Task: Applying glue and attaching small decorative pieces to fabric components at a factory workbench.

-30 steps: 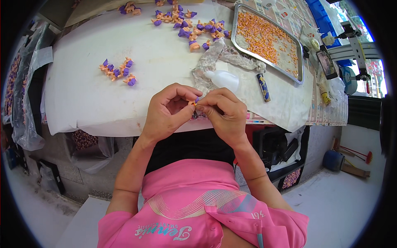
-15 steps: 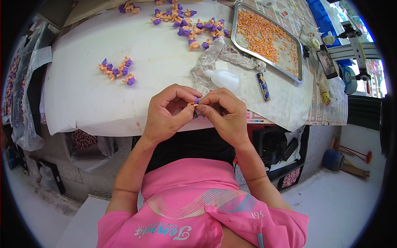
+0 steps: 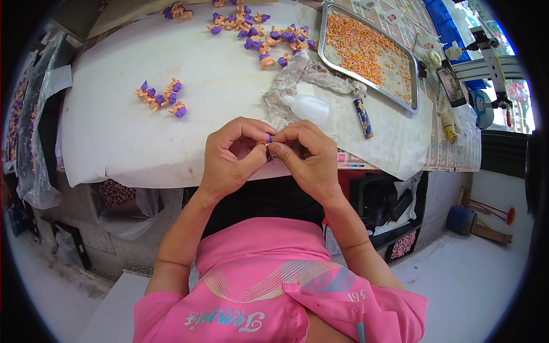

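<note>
Right at the middle of the table's (image 3: 126, 137) near edge, I'm pinching a tiny purple-topped toy figurine (image 3: 269, 139) between both hands! My left hand (image 3: 231, 157) is gripping it by thumb and forefinger, and my right hand (image 3: 307, 157) is closing its own thumb and forefinger on the other side. A speck of orange is showing, but my fingertips are hiding most of the piece.

Just beyond my right knuckles a white squeeze bottle (image 3: 309, 108) is lying against a crumpled, stained cloth (image 3: 280, 94), both sitting between my hands and the big figurine pile (image 3: 269, 37) towards the far edge. Over to the left, a smaller figurine cluster (image 3: 163, 96) is resting well apart from me. On the right, a dark blue tube (image 3: 363, 118) is lying near the metal tray (image 3: 366, 85), which is filling the far right corner with orange pieces (image 3: 360, 46).
</note>
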Demonstrator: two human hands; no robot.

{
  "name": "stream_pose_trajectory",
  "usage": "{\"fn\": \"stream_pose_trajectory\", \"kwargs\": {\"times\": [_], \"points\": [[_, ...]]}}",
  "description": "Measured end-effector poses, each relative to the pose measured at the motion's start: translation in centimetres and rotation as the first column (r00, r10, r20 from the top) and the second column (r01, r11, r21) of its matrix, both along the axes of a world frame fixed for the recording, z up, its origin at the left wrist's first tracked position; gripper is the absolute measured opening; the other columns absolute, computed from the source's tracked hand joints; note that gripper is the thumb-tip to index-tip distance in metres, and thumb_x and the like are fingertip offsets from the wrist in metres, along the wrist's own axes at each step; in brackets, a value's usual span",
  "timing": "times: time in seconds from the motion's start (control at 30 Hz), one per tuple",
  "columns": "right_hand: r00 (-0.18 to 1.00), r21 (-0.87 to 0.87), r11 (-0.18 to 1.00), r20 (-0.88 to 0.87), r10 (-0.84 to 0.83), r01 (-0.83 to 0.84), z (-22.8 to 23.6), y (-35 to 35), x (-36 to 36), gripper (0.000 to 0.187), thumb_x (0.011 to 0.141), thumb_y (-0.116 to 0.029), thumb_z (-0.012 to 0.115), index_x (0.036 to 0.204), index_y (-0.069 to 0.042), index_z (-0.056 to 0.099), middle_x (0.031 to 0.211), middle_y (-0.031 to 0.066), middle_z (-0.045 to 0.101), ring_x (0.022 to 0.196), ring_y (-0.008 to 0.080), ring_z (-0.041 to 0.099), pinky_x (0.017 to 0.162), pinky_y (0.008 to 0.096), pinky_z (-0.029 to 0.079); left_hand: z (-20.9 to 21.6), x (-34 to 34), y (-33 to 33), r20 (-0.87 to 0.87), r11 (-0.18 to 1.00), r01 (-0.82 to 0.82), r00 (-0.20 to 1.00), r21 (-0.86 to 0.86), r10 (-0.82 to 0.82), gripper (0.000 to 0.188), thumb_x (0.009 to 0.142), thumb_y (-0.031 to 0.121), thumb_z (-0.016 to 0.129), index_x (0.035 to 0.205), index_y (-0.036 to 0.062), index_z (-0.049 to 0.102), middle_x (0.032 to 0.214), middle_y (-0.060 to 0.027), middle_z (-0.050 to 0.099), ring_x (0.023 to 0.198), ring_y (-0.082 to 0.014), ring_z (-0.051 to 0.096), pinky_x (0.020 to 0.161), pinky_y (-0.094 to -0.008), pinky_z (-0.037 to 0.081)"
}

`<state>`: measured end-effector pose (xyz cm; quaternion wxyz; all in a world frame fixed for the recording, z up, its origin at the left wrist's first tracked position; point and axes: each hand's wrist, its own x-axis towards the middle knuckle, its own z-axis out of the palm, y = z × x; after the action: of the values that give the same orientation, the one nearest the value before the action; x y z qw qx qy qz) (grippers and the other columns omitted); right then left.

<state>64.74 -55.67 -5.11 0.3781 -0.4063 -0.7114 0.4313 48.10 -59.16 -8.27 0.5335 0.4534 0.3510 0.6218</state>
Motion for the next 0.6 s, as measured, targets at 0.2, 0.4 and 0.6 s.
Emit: {"fn": "stream_pose_trajectory", "kwargs": {"times": [0.2, 0.4, 0.6], "points": [[0.999, -0.062, 0.998, 0.016, 0.029, -0.028, 0.82, -0.01, 0.45, 0.014, 0.081, -0.004, 0.074, 0.094, -0.001, 0.069, 0.091, 0.0064, 0.064, 0.074, 0.0104, 0.061, 0.062, 0.0220, 0.047, 0.65, -0.14, 0.02, 0.018, 0.998, 0.041, 0.999, -0.055, -0.040, 0.016, 0.083, -0.010, 0.056, 0.096, -0.0015, 0.057, 0.107, -0.0119, 0.062, 0.094, -0.0113, 0.060, 0.081, -0.0249, 0.052], [0.998, -0.046, 0.999, 0.054, 0.021, -0.019, 1.03, -0.03, 0.57, 0.015, 0.081, -0.004, 0.074, 0.095, -0.002, 0.070, 0.093, 0.0079, 0.065, 0.075, 0.0114, 0.062, 0.062, 0.0221, 0.047, 0.61, 0.10, 0.15, 0.007, 0.996, 0.048, 0.999, -0.073, -0.048, 0.015, 0.083, -0.010, 0.056, 0.095, -0.0013, 0.056, 0.106, -0.0104, 0.062, 0.092, -0.0097, 0.059, 0.080, -0.0235, 0.051], [0.998, 0.014, 1.000, 0.055, 0.006, -0.007, 0.88, 0.15, 0.55, 0.013, 0.081, -0.004, 0.074, 0.094, -0.002, 0.070, 0.092, 0.0073, 0.065, 0.074, 0.0113, 0.061, 0.062, 0.0220, 0.047, 0.67, 0.70, 0.33, 0.012, 0.998, 0.003, 1.000, -0.066, -0.003, 0.015, 0.083, -0.010, 0.056, 0.095, -0.0019, 0.055, 0.102, -0.0102, 0.062, 0.090, -0.0101, 0.060, 0.078, -0.0239, 0.052]]}}
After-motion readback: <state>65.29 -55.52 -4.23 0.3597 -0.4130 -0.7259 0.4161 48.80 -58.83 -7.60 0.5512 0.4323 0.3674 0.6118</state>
